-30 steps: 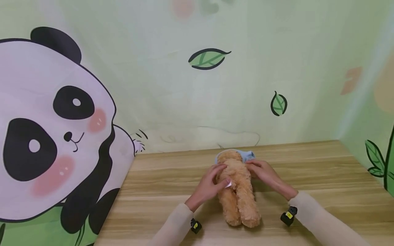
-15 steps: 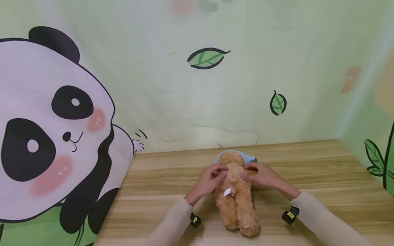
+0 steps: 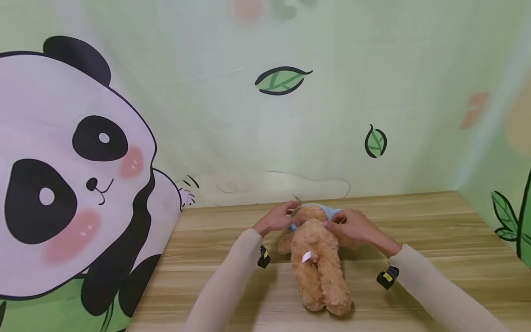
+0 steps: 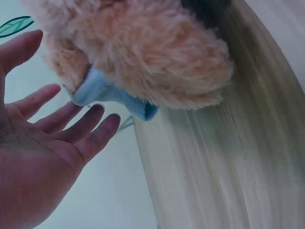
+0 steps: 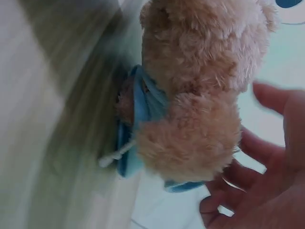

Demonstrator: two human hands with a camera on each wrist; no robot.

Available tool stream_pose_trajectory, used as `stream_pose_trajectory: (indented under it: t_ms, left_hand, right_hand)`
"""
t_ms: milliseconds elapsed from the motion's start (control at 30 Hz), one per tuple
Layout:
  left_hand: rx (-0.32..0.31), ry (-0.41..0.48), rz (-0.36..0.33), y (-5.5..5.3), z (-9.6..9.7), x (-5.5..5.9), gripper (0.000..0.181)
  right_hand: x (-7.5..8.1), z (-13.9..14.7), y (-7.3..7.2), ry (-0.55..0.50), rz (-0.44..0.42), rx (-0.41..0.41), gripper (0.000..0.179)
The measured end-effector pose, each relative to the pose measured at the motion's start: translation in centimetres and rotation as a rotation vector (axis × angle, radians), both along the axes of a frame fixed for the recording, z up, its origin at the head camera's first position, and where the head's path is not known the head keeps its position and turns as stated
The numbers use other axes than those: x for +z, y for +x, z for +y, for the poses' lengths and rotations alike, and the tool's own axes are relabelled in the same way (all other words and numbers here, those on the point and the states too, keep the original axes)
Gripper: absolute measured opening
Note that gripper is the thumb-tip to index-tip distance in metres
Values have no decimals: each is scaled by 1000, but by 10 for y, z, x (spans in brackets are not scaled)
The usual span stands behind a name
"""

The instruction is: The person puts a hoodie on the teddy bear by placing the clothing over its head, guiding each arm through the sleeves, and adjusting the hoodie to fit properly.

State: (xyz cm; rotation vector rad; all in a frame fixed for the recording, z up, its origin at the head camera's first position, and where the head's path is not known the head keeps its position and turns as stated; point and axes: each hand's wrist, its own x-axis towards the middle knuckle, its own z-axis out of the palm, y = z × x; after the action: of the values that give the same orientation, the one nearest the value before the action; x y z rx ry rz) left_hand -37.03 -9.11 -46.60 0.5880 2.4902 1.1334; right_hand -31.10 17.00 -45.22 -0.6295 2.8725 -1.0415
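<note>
A light-brown plush toy (image 3: pixel 315 249) lies back up on the table, legs toward me. Blue cloth (image 3: pixel 329 211) shows around its head, and a white tag (image 3: pixel 306 256) sticks out above the legs. My left hand (image 3: pixel 278 218) is at the left of the head; in the left wrist view its fingers (image 4: pixel 71 121) are spread, fingertips right by the blue cloth. At the head's right side is my right hand (image 3: pixel 358 228), its loosely bent fingers (image 5: pixel 245 174) along the blue cloth and fur. Its thumb stands apart from them. A white cord (image 5: pixel 114 156) hangs from the cloth.
The wood-grain table (image 3: pixel 215 249) ends at a pale green wall hanging (image 3: pixel 215 115) printed with leaves and a large panda (image 3: pixel 124 101). Each sleeve cuff has a small black camera (image 3: pixel 387 277) under it.
My left hand has gone from the toy's back up to its head, fingers spreading, and the tag and left arm now show. The right hand has moved slightly up toward the head.
</note>
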Motion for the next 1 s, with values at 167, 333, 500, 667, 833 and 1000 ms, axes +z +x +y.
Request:
stream_pose_trajectory:
  t_ms: [167,333,500,667,833,1000]
  left_hand:
    - [-10,-8,5,-9,4,0,61]
    - [-11,-79,56,-14,13,3,56]
    - [-3,-102,68,-15,20,3,45]
    - [23,-96,44,-16,22,2,36]
    - [11,-98,56,-16,26,-2,28]
    - [-5,-115,148,-14,30,-3,16]
  right_hand:
    - [13,-9,-24,78,106,-26,19]
    - [22,-18,-50,233,-18,65,39]
    - [29,-25,-61,297,-98,134,36]
    - [26,-23,-67,242,-115,194,35]
    - [22,-24,-65,200,-170,170,24]
    - [16,-27,-64,190,-111,139,19]
